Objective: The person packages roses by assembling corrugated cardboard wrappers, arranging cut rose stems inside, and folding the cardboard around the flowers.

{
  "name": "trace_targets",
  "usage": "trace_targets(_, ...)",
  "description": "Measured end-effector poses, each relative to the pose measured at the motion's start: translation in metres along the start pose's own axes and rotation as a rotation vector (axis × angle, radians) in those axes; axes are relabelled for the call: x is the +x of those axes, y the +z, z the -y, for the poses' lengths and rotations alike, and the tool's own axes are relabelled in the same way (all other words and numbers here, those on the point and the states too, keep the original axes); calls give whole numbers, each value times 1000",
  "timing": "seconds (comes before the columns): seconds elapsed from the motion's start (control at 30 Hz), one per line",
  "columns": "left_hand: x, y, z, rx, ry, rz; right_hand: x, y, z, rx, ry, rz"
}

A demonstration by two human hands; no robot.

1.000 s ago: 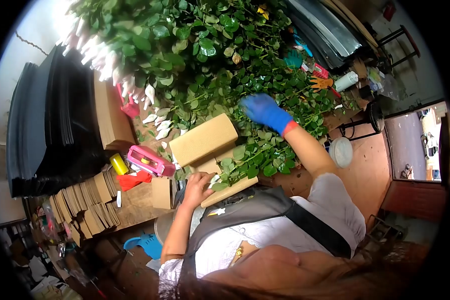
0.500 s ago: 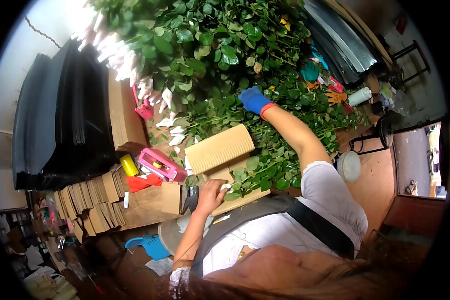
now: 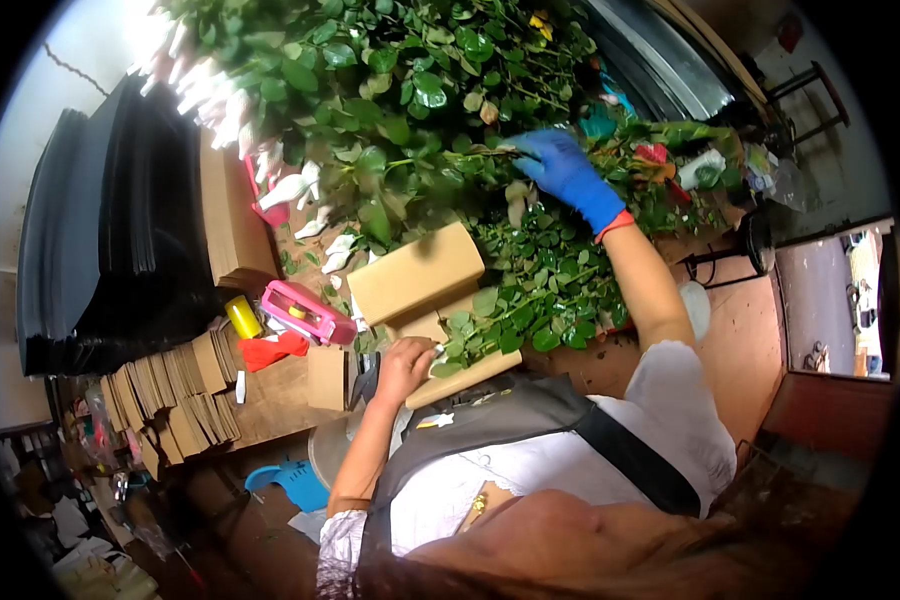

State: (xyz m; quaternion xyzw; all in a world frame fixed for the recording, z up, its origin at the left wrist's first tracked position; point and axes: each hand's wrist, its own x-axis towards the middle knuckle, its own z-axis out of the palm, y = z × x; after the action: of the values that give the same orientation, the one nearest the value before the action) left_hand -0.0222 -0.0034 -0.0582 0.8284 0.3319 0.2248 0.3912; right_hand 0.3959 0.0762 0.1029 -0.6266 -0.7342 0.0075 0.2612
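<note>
My right hand [image 3: 560, 165], in a blue glove with a red cuff, is closed round a long leafy rose stem over the big pile of green roses [image 3: 390, 90]. That stem's bud end points left, in a white sleeve. My bare left hand [image 3: 406, 368] lies at the lower left end of a cardboard wrap [image 3: 467, 378], its fingers curled on a white-sleeved bud there. Leafy stems [image 3: 530, 315] stretch right from this hand over the wrap. Just above stands a ribbed cardboard block [image 3: 416, 272].
A pink tape dispenser [image 3: 310, 313], a yellow roll [image 3: 242, 317] and a red cloth [image 3: 273, 350] lie left of the block. Cardboard pieces [image 3: 175, 395] line the table's near left edge. Dark sheets [image 3: 110, 230] stand at the left. A blue plastic item [image 3: 295, 484] is below.
My right hand has moved right from deeper in the pile, and a rose stem has lifted with it. My left hand stays at the wrap's end. The view has shifted slightly.
</note>
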Motion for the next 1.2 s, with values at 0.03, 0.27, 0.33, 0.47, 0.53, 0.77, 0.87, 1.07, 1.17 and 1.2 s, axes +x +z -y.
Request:
trace_targets(0.03,-3,2,1,-19,-14,0,-13,-3,0,23,37,1)
trace_targets(0.27,-2,1,3,-89,-187,50,-84,0,-19,29,-38,85)
trace_targets(0.33,-3,16,14,-346,-267,-28,-87,-19,2,77,-70,66)
trace_targets(0.47,-23,42,72,-302,-376,-9,-119,-18,11,-63,-116,398)
trace_targets(0.53,-12,21,36,-124,-157,-90,-134,-13,16,-215,-43,607)
trace_targets(0.77,-12,18,20,-346,-292,-116,-167,35,-2,-450,159,1086)
trace_targets(0.87,-8,13,20,-112,-104,-34,-158,33,9,-455,175,1076)
trace_targets(1.07,-1,10,9,-92,-189,10,-110,49,16,-365,67,-179)
trace_targets(1.17,0,8,7,-82,-178,10,-135,119,-66,-623,142,17)
trace_targets(1.2,-1,9,10,-98,-189,19,-131,116,-71,-656,201,135)
